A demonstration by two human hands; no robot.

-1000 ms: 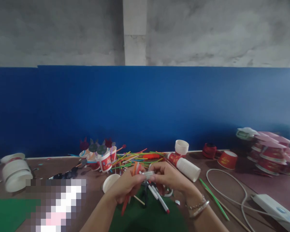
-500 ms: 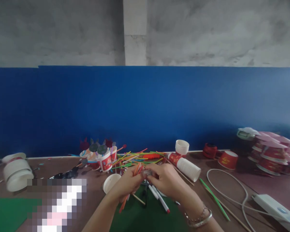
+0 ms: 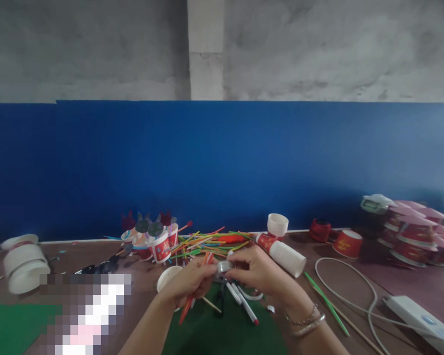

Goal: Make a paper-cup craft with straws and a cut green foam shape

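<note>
My left hand (image 3: 193,282) is closed around thin orange-red sticks (image 3: 185,311), whose ends show above and below the fingers. Between both hands is a small roll of clear tape (image 3: 225,266). The fingers of my right hand (image 3: 257,268) pinch its right side, and my left fingertips meet its left side. Below them, white markers (image 3: 247,306), one with a red end, lie on a green mat (image 3: 225,335). A dark tool, perhaps scissors (image 3: 220,298), sits beside the markers, partly hidden.
Behind my hands spreads a pile of coloured sticks (image 3: 207,242). Decorated paper cups (image 3: 159,247) stand to its left. A stack of cups (image 3: 286,256) lies to the right, near a white cable (image 3: 318,268) and a power strip (image 3: 422,315). Red cups with pink tops (image 3: 416,236) stand far right.
My hands have drawn slightly apart, so the tape roll between them shows more clearly. My right fingers have lifted and opened out a little around it. The orange-red sticks stay in my left hand.
</note>
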